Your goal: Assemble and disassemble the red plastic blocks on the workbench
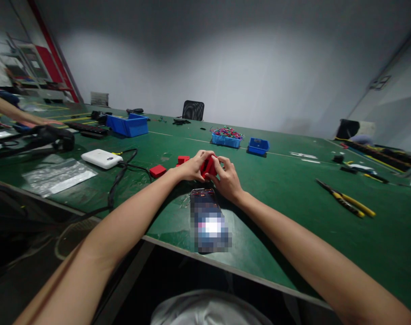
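Note:
Between my two hands, just above the green table (279, 189), is a red block-like piece (208, 167) with a dark gap in its middle. My left hand (193, 167) grips it from the left, fingers curled over the top and thumb below. From the other side my right hand (227, 177) pinches it between thumb and fingers. Two more red pieces lie left of my hands: a flat red block (157, 171) and a smaller red block (182, 160), partly hidden by my left hand. Right below my hands lies a phone (208, 221), its screen blurred out.
At left are a white power bank (102, 158) with a black cable (119, 180), a clear plastic bag (59, 177) and a blue bin (128, 125). Farther back stand a bin of colourful small parts (226, 137) and a small blue bin (258, 146). Yellow-handled pliers (347, 199) lie right. Another person's arm (19, 112) reaches in.

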Available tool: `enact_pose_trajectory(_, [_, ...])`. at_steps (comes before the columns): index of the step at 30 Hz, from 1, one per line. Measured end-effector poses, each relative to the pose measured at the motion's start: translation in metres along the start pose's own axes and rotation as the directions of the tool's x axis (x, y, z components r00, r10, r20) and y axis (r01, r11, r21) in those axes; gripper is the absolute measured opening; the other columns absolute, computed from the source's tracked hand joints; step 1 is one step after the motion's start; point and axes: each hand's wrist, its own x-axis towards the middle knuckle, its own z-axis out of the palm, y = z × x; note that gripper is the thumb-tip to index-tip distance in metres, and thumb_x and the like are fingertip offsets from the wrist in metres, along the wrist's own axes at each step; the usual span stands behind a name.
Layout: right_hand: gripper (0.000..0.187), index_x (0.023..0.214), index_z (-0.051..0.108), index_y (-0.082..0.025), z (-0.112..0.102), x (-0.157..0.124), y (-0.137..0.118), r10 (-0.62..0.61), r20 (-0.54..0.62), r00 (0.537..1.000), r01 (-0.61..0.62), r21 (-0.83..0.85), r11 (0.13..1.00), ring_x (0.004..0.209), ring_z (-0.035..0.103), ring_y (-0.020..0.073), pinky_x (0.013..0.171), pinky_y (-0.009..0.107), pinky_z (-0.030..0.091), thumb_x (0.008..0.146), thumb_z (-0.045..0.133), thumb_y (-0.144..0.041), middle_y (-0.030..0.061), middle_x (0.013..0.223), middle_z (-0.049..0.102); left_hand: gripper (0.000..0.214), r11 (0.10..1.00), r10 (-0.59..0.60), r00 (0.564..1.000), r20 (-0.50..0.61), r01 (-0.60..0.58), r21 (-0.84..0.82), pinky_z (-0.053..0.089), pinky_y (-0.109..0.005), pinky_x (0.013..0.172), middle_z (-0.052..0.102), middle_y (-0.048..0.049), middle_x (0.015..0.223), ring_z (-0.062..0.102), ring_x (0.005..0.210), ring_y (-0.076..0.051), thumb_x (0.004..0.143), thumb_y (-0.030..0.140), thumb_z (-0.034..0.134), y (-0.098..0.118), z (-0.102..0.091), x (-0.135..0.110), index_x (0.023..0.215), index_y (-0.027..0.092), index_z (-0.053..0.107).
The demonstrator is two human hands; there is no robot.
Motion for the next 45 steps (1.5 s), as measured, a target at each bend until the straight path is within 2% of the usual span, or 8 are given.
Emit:
enact_pose_trajectory(9, [0.058,0.140,0.041,-0.022,0.005,-0.003,0.007,0.007,0.053,0.999,-0.009,0.041,0.999,0.115,0.047,0.0316,0.095,0.052,0.044,0.088,0.055,-0.039,0.0164,0.124,0.050,0.088,0.999,-0.011,1.000,0.010,0.011,0.033,0.043,-0.048,0.099,0.040,-0.0108,0.130,0.046,0.122,-0.030,0.055,0.023,0.078,0.003,0.000,0.001,0.132,0.024,0.038])
enact_pose_trajectory(13, [0.064,0.143,0.037,-0.020,0.007,-0.002,0.006,0.188,0.011,0.982,-0.186,0.212,0.959,0.118,0.047,0.0280,0.100,0.049,0.042,0.087,0.054,-0.047,0.0153,0.124,0.048,0.095,0.999,0.002,1.000,-0.004,-0.002,0.035,0.040,-0.048,0.102,0.039,-0.0118,0.131,0.043,0.124,-0.030,0.052,0.027,0.081,-0.001,0.002,0.002,0.135,0.024,0.034])
enact_pose_trajectory(17, [0.072,0.141,0.037,-0.016,0.007,0.001,0.008,0.413,0.135,0.900,-0.426,0.468,0.775,0.118,0.051,0.0269,0.098,0.046,0.044,0.084,0.054,-0.055,0.0166,0.129,0.049,0.096,0.998,0.042,0.999,-0.029,-0.043,-0.035,0.036,-0.045,0.106,0.042,-0.0111,0.128,0.045,0.122,-0.028,0.051,0.035,0.084,0.002,0.006,0.003,0.133,0.024,0.035])
enact_pose_trajectory(22, [0.058,0.125,0.053,-0.017,0.003,0.005,0.013,0.344,0.409,0.845,-0.532,0.707,0.466,0.100,0.062,0.0214,0.091,0.037,0.051,0.083,0.054,-0.057,0.0087,0.114,0.064,0.096,0.986,0.067,0.997,-0.031,-0.071,-0.152,0.037,-0.042,0.105,0.046,-0.0113,0.128,0.046,0.121,-0.028,0.049,0.039,0.085,0.012,0.011,0.003,0.131,0.023,0.038])
enact_pose_trajectory(26, [0.053,0.120,0.055,-0.018,0.000,0.007,0.012,0.349,0.432,0.832,-0.546,0.749,0.374,0.098,0.064,0.0213,0.088,0.036,0.053,0.080,0.059,-0.053,0.0080,0.113,0.066,0.094,0.946,-0.040,0.995,0.089,0.066,-0.317,0.045,-0.039,0.094,0.049,-0.0113,0.128,0.055,0.112,-0.025,0.053,0.042,0.084,0.018,0.005,0.003,0.132,0.024,0.036])
enact_pose_trajectory(33, [0.075,0.140,0.038,-0.020,0.002,0.006,-0.002,0.315,0.338,0.887,-0.458,0.731,0.506,0.110,0.061,0.0231,0.092,0.038,0.051,0.075,0.069,-0.042,0.0115,0.128,0.058,0.068,0.885,-0.183,0.964,0.194,0.247,-0.394,0.048,-0.036,0.087,0.059,-0.0113,0.117,0.059,0.106,-0.024,0.077,0.062,0.057,0.019,-0.011,0.003,0.127,0.021,0.036])
enact_pose_trajectory(38, [0.087,0.146,0.028,-0.019,0.009,0.001,0.002,0.318,0.318,0.893,-0.449,0.658,0.604,0.120,0.054,0.0246,0.103,0.043,0.043,0.073,0.071,-0.037,0.0128,0.137,0.052,0.068,0.913,-0.251,0.955,0.155,0.287,-0.289,0.045,-0.035,0.091,0.060,-0.0084,0.115,0.058,0.107,-0.023,0.076,0.057,0.061,0.024,-0.012,0.000,0.127,0.019,0.038])
enact_pose_trajectory(45, [0.087,0.147,0.028,-0.022,0.013,-0.004,0.006,0.365,0.328,0.871,-0.489,0.635,0.598,0.108,0.062,0.0228,0.095,0.043,0.049,0.074,0.071,-0.038,0.0096,0.124,0.062,0.064,0.918,-0.294,0.946,0.135,0.319,-0.235,0.046,-0.034,0.086,0.063,-0.0083,0.111,0.059,0.101,-0.024,0.071,0.059,0.064,0.020,-0.014,0.002,0.117,0.015,0.054])
